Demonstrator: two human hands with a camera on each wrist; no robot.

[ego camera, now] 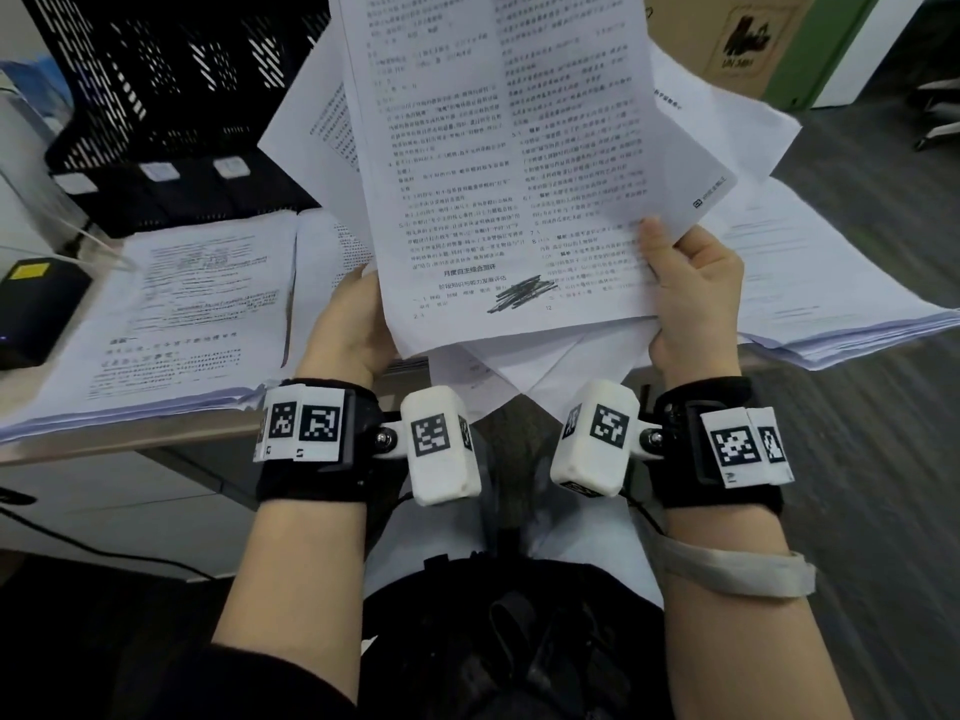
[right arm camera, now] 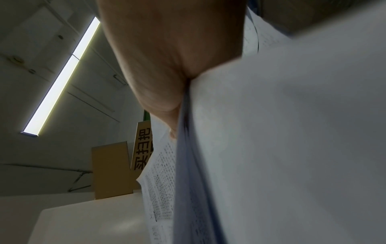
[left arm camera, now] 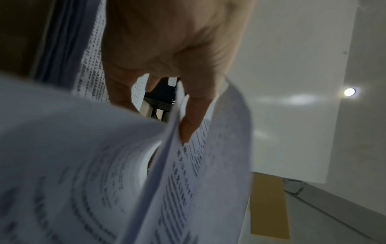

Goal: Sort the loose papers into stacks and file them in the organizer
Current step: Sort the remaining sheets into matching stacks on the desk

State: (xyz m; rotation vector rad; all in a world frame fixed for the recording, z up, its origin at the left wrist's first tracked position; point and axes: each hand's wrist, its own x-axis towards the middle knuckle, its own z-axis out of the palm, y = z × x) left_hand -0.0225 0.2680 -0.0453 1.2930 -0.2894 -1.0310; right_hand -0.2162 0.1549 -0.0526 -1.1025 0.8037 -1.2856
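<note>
Both hands hold up a fanned bundle of printed white sheets (ego camera: 498, 163) above my lap. My left hand (ego camera: 358, 324) grips its lower left edge, thumb on a printed page (left arm camera: 188, 165) in the left wrist view. My right hand (ego camera: 691, 288) pinches the lower right corner, thumb on the top sheet; the right wrist view shows the sheets' edges (right arm camera: 188, 165) beside the palm. A black mesh organizer (ego camera: 171, 96) stands at the back left of the desk. One paper stack (ego camera: 171, 314) lies in front of it, another stack (ego camera: 831, 293) to the right.
A small black device (ego camera: 36, 309) with a yellow label sits at the desk's left edge. A cardboard box (ego camera: 727, 39) stands behind the right stack. Grey floor (ego camera: 883, 433) and a chair base (ego camera: 935, 122) lie to the right.
</note>
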